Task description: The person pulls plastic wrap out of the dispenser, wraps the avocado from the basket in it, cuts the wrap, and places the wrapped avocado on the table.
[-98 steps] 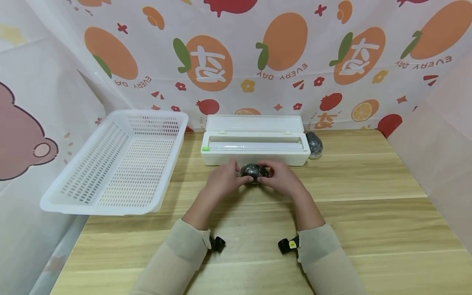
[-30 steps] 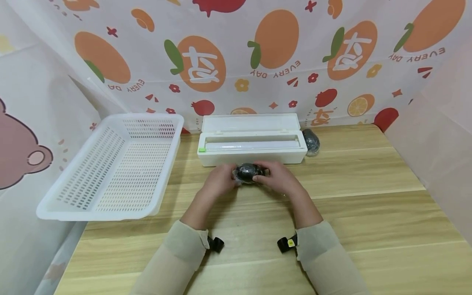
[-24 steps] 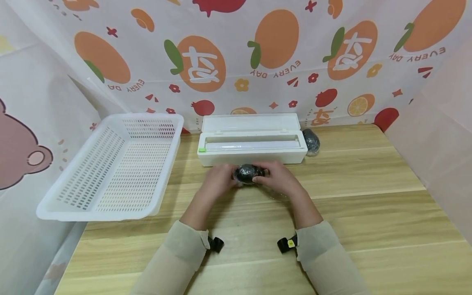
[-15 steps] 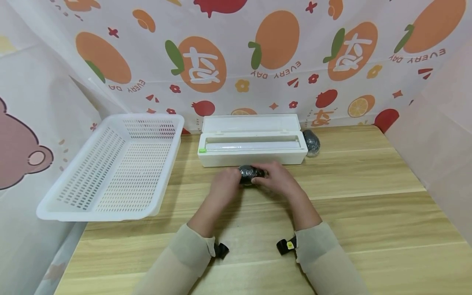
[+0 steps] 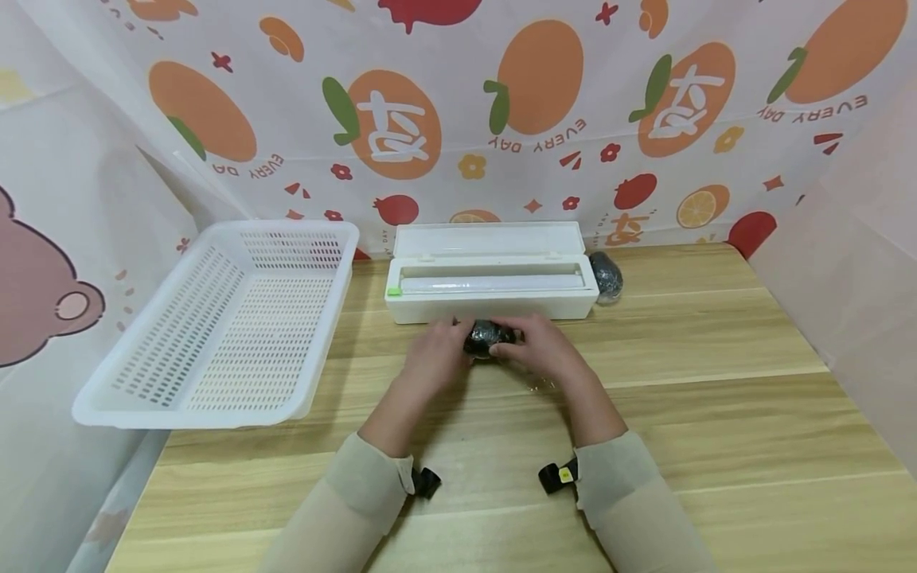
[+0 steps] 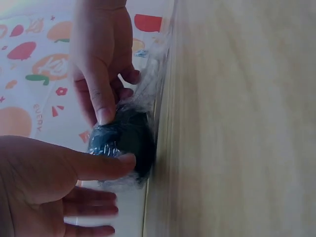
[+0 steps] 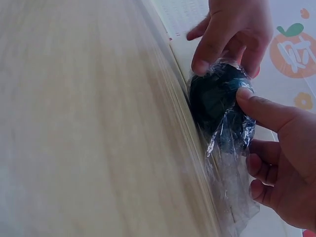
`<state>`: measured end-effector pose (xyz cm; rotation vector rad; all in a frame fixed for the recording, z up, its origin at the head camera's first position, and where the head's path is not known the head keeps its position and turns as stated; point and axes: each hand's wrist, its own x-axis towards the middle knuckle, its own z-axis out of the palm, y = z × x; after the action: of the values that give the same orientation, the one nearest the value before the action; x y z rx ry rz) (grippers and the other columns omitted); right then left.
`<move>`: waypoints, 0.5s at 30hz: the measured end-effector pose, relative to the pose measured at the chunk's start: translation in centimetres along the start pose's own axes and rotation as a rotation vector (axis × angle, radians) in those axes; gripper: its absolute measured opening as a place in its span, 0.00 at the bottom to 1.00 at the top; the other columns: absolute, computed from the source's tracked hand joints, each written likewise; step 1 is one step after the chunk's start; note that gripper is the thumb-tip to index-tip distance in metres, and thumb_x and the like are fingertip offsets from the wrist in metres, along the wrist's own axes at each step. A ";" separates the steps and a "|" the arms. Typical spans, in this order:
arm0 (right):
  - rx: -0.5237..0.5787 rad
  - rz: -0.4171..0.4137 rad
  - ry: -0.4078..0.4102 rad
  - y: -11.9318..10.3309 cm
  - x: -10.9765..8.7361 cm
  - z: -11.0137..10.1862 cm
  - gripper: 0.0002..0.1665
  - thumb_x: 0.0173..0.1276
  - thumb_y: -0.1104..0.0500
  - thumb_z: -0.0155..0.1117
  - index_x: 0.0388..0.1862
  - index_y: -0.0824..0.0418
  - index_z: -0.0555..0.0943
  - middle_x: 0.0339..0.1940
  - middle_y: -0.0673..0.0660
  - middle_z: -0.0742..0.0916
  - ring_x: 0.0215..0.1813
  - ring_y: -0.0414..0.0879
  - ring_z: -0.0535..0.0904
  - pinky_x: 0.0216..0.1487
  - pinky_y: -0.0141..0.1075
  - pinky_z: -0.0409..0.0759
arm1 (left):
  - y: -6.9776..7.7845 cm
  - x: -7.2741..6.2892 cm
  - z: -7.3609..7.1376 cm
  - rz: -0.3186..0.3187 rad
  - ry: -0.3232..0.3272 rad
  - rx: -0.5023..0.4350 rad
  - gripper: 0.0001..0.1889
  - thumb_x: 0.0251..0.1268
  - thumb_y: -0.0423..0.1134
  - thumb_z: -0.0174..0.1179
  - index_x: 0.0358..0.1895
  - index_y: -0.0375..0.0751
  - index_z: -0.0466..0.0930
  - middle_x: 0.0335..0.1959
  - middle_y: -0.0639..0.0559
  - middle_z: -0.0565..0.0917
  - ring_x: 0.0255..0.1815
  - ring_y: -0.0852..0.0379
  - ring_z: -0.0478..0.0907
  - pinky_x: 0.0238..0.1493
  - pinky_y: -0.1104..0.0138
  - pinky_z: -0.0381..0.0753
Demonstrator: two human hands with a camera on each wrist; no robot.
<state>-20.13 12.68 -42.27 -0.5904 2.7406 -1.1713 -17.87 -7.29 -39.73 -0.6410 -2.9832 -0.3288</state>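
Note:
A dark, oval avocado [image 5: 481, 341] in clear plastic wrap lies on the table just in front of the wrap box. My left hand [image 5: 433, 354] holds its left end; in the left wrist view the thumb presses on the film and the other fingers reach round behind. On the other end, my right hand [image 5: 540, 346] grips it between thumb and fingers. A loose tail of plastic wrap [image 7: 229, 182] trails from the avocado beneath the right hand in the right wrist view. Part of the avocado is hidden by the fingers.
Behind the hands stands a white plastic-wrap box [image 5: 494, 306], lid up, a roll inside and a green cutter tab at its left. Another wrapped dark avocado [image 5: 606, 278] sits at its right end. A white perforated basket [image 5: 193, 420] occupies the left side of the wooden table [image 5: 716, 446].
The left hand has shifted over the avocado's left end and back slightly, its fingers changing their hold on the film. The avocado has turned a little; the right hand keeps its grip.

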 end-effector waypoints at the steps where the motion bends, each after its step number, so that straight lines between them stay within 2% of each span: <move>1: 0.003 0.002 -0.003 0.0 0.0 0.0 0.31 0.62 0.48 0.72 0.65 0.47 0.78 0.60 0.57 0.84 0.54 0.49 0.79 0.57 0.47 0.78 | -0.1 0.0 0.0 0.017 0.003 -0.013 0.32 0.51 0.35 0.73 0.62 0.38 0.74 0.51 0.38 0.83 0.49 0.42 0.82 0.42 0.52 0.84; 3: 0.008 0.006 -0.003 0.0 -0.1 -0.1 0.31 0.62 0.47 0.72 0.65 0.47 0.78 0.61 0.56 0.83 0.56 0.50 0.79 0.59 0.48 0.77 | -0.3 0.1 0.0 0.063 -0.003 -0.050 0.34 0.54 0.32 0.72 0.67 0.37 0.71 0.59 0.39 0.79 0.55 0.42 0.79 0.49 0.52 0.83; 5: -0.002 0.019 0.000 -0.1 -0.1 -0.1 0.32 0.62 0.47 0.72 0.66 0.46 0.77 0.62 0.56 0.82 0.58 0.51 0.77 0.61 0.49 0.76 | -0.4 0.2 0.1 0.112 -0.025 -0.079 0.35 0.59 0.31 0.68 0.71 0.38 0.66 0.63 0.39 0.76 0.58 0.41 0.79 0.52 0.52 0.82; 8: -0.027 0.037 0.000 0.0 -0.2 -0.2 0.33 0.63 0.45 0.71 0.67 0.46 0.76 0.64 0.56 0.81 0.62 0.53 0.75 0.64 0.51 0.73 | -0.4 0.2 0.2 0.150 -0.048 -0.116 0.34 0.66 0.32 0.63 0.75 0.46 0.63 0.66 0.38 0.73 0.59 0.40 0.78 0.53 0.51 0.81; 10: -0.039 0.042 -0.007 -0.1 -0.2 -0.2 0.34 0.64 0.44 0.69 0.69 0.48 0.74 0.66 0.56 0.80 0.64 0.55 0.74 0.66 0.52 0.72 | -0.5 0.2 0.2 0.163 -0.048 -0.122 0.33 0.67 0.33 0.62 0.74 0.48 0.64 0.66 0.39 0.73 0.58 0.40 0.78 0.52 0.50 0.81; 12: -0.038 0.043 -0.018 -0.1 -0.1 -0.2 0.35 0.66 0.43 0.67 0.70 0.49 0.73 0.66 0.57 0.79 0.67 0.56 0.73 0.68 0.52 0.70 | -0.5 0.2 0.2 0.163 -0.041 -0.137 0.33 0.65 0.33 0.64 0.73 0.46 0.66 0.65 0.40 0.74 0.58 0.41 0.78 0.53 0.50 0.81; 15: -0.030 0.042 -0.041 0.0 -0.2 -0.2 0.34 0.70 0.43 0.62 0.72 0.51 0.70 0.67 0.58 0.79 0.69 0.56 0.72 0.69 0.52 0.69 | -0.7 0.3 0.2 0.136 -0.049 -0.165 0.33 0.62 0.33 0.67 0.71 0.43 0.67 0.63 0.41 0.76 0.60 0.42 0.77 0.57 0.51 0.79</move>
<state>-20.02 12.86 -42.11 -0.5517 2.7265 -1.0986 -18.41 -7.75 -40.01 -0.8745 -2.9594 -0.5618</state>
